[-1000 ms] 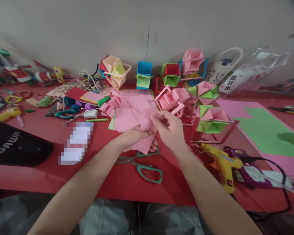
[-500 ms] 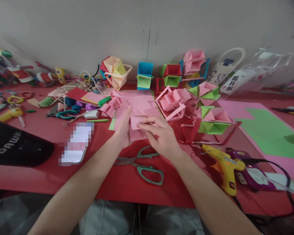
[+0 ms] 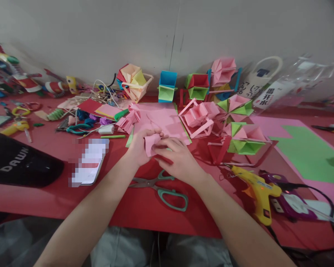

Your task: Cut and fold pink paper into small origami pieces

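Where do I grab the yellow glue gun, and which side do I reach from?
I'd wrap your hand round the handle of the glue gun, coming from the near edge of the table. The handle points toward you, while the nozzle faces away to the left. Keep off the nozzle: a small light glows on the body, so it may be hot.
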A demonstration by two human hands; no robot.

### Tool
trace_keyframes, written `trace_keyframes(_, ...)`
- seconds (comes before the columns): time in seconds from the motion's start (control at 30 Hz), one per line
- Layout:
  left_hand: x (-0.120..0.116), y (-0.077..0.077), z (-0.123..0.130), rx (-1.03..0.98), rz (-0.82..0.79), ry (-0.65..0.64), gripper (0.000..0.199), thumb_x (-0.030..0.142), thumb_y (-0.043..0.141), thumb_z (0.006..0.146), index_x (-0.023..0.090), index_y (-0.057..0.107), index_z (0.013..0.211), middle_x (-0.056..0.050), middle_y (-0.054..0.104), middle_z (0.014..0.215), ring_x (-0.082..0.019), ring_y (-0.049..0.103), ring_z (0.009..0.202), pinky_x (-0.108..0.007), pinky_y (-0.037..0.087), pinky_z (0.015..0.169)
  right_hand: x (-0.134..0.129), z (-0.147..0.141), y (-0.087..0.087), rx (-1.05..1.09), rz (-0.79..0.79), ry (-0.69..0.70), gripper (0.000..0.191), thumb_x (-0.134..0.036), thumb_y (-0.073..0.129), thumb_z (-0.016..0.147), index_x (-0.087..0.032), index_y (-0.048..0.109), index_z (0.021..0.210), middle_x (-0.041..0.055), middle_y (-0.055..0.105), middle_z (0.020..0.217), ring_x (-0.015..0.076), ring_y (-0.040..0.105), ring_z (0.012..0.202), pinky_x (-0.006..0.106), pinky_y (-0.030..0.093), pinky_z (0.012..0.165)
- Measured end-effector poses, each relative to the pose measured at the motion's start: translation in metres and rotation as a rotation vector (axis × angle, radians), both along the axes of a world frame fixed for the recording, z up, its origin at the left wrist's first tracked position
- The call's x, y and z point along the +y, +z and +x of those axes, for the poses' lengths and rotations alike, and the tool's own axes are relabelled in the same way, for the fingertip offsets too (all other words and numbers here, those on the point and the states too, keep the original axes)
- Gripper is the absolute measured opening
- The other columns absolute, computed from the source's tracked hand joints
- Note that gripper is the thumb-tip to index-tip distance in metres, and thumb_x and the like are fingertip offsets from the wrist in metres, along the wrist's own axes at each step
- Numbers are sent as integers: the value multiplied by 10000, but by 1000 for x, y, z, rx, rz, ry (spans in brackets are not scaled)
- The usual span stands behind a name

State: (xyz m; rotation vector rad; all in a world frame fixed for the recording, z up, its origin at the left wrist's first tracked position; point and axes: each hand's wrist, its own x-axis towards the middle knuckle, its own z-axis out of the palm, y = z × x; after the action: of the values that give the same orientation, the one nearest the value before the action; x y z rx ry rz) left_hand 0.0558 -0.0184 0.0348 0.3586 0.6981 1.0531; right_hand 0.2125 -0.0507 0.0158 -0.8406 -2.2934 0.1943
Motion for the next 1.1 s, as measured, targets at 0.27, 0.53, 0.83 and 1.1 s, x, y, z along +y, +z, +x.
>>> trace_keyframes(0.27,-2,4,-1,127,-41,-59,251,399,538,857,167,603,787,-35,646,730,-116,578,557,-226,490,513,3,2,-2,143,-7,-53,280,-96,493,947,-227,706,1074,70,717,1033,206,651,982,366,517,854)
trace_keyframes(0.53,-9,5,-4,438,555,-96,398,347,821,714,196,671,1051,-52,715,1046,-209,650,1048,-292,512,893,4,8,11,641,-253,-333,119,-282,613,919,-202,698,897,24,687,829,157,637,731,279,517,665)
trace_keyframes(0.83,-2,-1,-10,711,601,-7,341,346,798,730,154,690,990,-52,720,904,-172,669,769,-284,591,666,13,8,2,810,-534,-372,213,-383,741,787,-183,749,862,18,692,737,164,622,654,310,536,656)
trace_keyframes(1.1,-2,-3,-14,907,683,76,393,403,741,787,177,504,570,51,440,530,-99,539,497,-200,446,480,19,10,0,824,-643,-304,207,-386,752,767,-180,741,771,0,639,661,149,580,630,288,501,643)
